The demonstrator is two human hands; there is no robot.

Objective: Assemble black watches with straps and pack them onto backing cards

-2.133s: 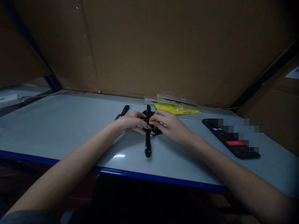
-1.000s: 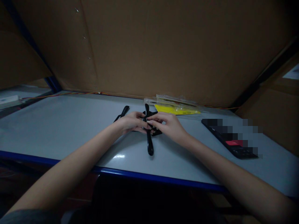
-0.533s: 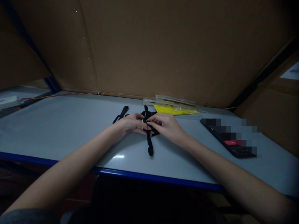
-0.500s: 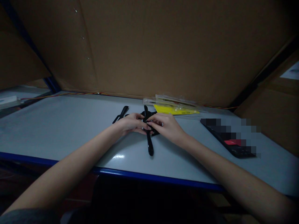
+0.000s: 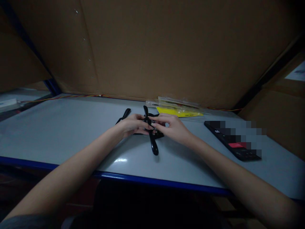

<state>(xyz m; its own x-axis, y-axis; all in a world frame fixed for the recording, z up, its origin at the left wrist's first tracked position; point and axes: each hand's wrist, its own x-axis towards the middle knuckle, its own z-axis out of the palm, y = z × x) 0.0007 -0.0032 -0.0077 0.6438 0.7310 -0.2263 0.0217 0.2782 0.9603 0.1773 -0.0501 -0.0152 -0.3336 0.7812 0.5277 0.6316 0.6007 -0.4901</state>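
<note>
A long glossy black blade-shaped part (image 5: 153, 144) lies on the grey table (image 5: 59, 133), its near end pointing at me. My left hand (image 5: 133, 124) and my right hand (image 5: 171, 127) meet over its middle, fingers curled and pinching it where it crosses a dark flat piece (image 5: 159, 135) beneath. The blade's far tip (image 5: 145, 110) sticks up behind my fingers. A second black blade (image 5: 124, 115) lies just left of my left hand, untouched.
Clear bags with a yellow card (image 5: 178, 106) lie behind my hands against the cardboard wall (image 5: 166, 47). A black phone (image 5: 234, 141) rests at the right. Red and yellow wires (image 5: 71, 95) run along the back. The table's blue front edge (image 5: 147, 180) is near me.
The blade between my fingers has turned slightly, its near end swinging right and its far tip left. Both hands stay closed over its middle.
</note>
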